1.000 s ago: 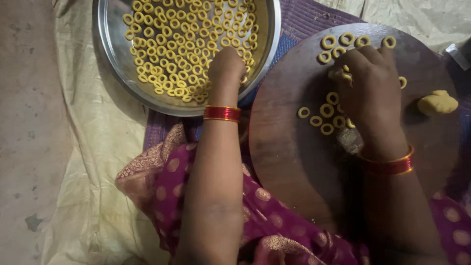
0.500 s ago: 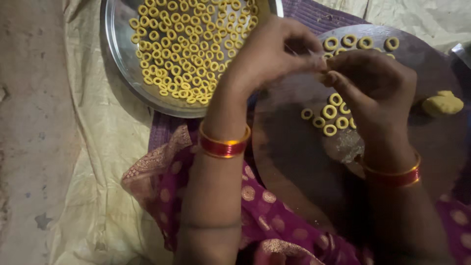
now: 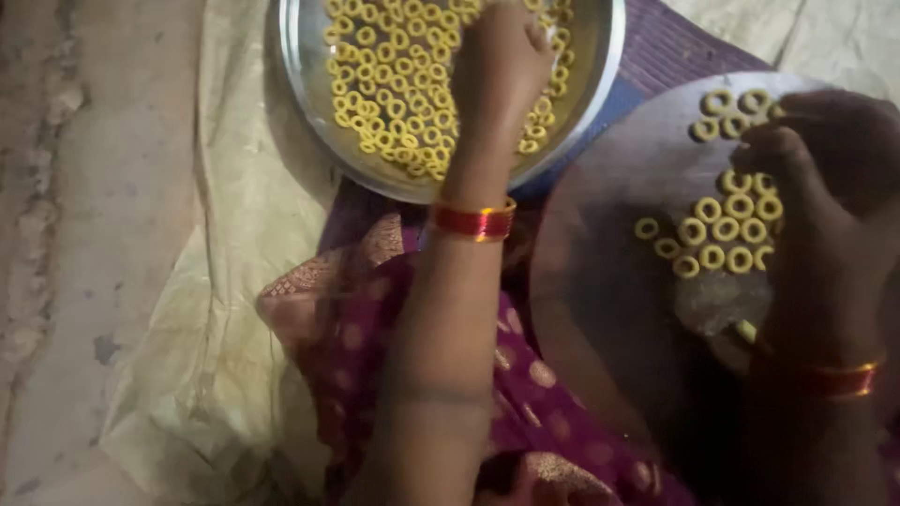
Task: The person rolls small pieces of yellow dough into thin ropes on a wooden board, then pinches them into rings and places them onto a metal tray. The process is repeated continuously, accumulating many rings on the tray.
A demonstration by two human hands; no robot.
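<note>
The person is sitting low, and I am looking down at both arms from above. The left hand (image 3: 502, 66) is reaching forward into the big round steel plate (image 3: 309, 84). The arm is stretching straight out from the lap, and a red and gold bangle (image 3: 473, 221) is sitting on the wrist. The fingers are curling down among the little yellow dough rings (image 3: 394, 103) that are filling the plate. I cannot tell if the hand is holding a ring or just touching them, because the fingertips are hiding under the hand.

The right hand (image 3: 816, 187) is resting over the dark round wooden board (image 3: 600, 281). It is bending at the wrist, with the fingers tucking in toward the thumb. It is dark there, so I cannot tell if it is pinching something. Another red bangle (image 3: 844, 379) is sitting on that wrist. A small bunch of dough rings (image 3: 717, 230) is lying on the board, just beside this hand, in 2 short rows. A few more rings (image 3: 731, 111) are lying near the far edge of the board.

A purple cloth with pale spots (image 3: 525, 394) is covering the lap. A pale yellow sheet (image 3: 216, 281) is lying under the plate.
</note>
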